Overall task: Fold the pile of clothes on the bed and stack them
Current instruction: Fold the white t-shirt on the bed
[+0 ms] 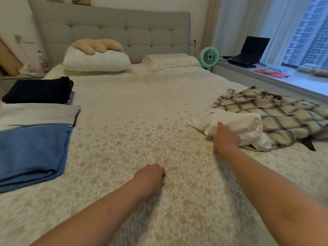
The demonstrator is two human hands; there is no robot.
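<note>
A crumpled white garment [237, 124] lies on the right side of the bed [134, 110], partly on top of a cream and dark plaid shirt [276, 110]. My right hand [226, 137] reaches onto the white garment's near edge and grips the cloth. My left hand [152, 176] rests on the bedspread in the middle foreground, fingers curled, holding nothing. On the left side lie folded clothes: a blue piece [32, 151] nearest, a white one [35, 112] behind it, and a black one [39, 90] on top of a further stack.
Two pillows [95, 61] and a plush toy [97, 45] sit at the grey headboard. A green fan [209, 56], a laptop [248, 50] and a pink pad [271, 72] stand on the window sill at right. A bedside table with a bottle [44, 62] is at far left.
</note>
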